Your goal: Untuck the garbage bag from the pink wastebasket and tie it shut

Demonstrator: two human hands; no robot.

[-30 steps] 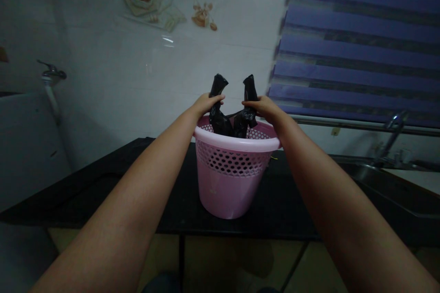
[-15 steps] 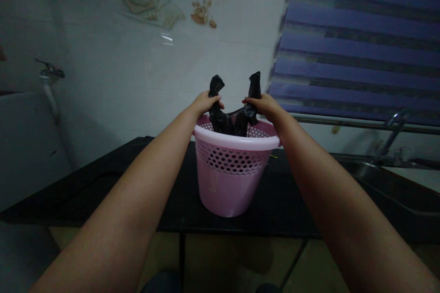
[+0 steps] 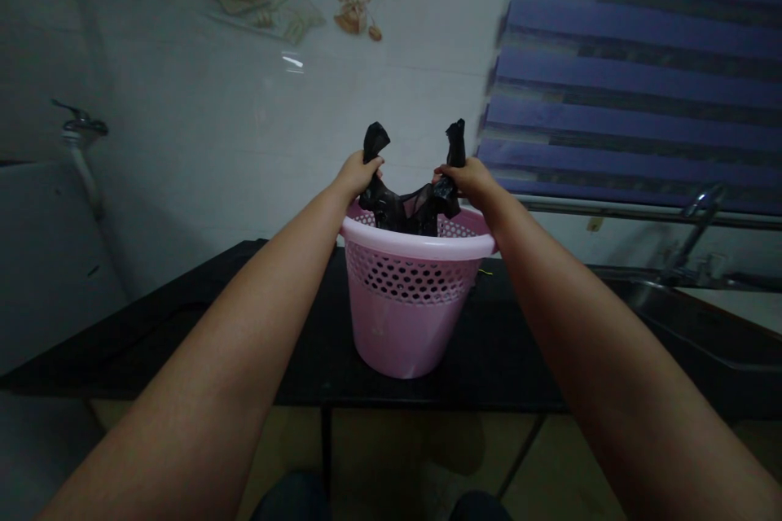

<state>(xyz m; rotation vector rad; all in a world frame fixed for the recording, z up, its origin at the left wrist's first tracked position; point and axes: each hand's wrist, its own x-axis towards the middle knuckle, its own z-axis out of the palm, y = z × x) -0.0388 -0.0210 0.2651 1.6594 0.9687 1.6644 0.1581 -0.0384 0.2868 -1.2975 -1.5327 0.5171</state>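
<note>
A pink plastic basket (image 3: 406, 317) with a band of holes below its rim stands upright on the dark countertop (image 3: 513, 342). Inside it sits a black plastic bag (image 3: 391, 212), whose two handles rise above the rim. My left hand (image 3: 359, 173) is closed around the left handle, over the basket's left side. The right handle is gripped by my right hand (image 3: 467, 177), above the opposite side. Between the hands the bag's mouth is stretched apart. The lower part of the bag is hidden by the basket wall.
To the right are a metal sink (image 3: 665, 305) and its faucet (image 3: 700, 228), below a purple striped blind (image 3: 629, 81). A wall tap (image 3: 84, 126) with a pipe is at the far left. Behind the counter rises a tiled wall (image 3: 305, 114).
My hands have moved slightly apart, pulling the bag's handles wider. The basket keeps its place on the counter, while the view has shifted a little.
</note>
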